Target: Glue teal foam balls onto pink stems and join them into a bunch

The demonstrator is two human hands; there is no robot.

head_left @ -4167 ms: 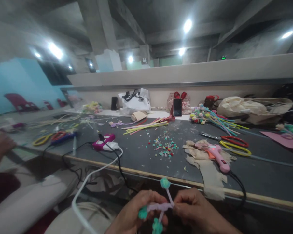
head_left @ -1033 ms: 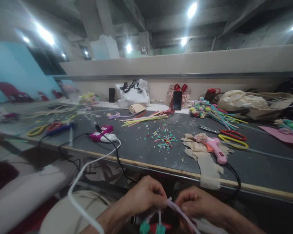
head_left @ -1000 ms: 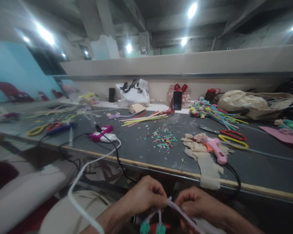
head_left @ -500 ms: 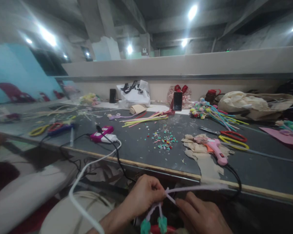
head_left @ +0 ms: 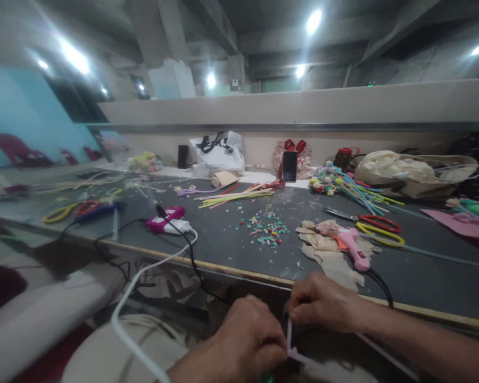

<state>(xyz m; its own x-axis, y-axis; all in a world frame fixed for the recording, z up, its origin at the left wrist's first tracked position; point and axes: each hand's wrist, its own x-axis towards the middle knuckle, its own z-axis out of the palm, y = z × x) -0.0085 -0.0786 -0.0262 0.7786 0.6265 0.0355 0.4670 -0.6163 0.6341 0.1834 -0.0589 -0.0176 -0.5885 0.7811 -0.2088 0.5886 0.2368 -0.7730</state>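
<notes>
Below the table's front edge, my left hand (head_left: 249, 340) is closed, its fingertips at the bend of a pale lilac fuzzy stem (head_left: 290, 338). Higher and to the right, my right hand (head_left: 323, 303) pinches the same stem, which runs down from its fingers to the bend. Another lilac length trails out under my right forearm toward the lower right. A bit of green shows beneath my left hand; the rest of that piece is hidden.
On the dark table (head_left: 223, 239) lie small coloured scraps (head_left: 269, 229), a pink glue gun (head_left: 355, 250) on torn paper, scissors (head_left: 379, 221), fuzzy stems (head_left: 235, 198) and a power strip (head_left: 167, 221). A white cable (head_left: 123, 298) hangs over the edge at the left.
My right hand has risen to the table edge, drawing the lilac stem upward. My left hand has turned and moved slightly right and down, now covering most of the green pieces.
</notes>
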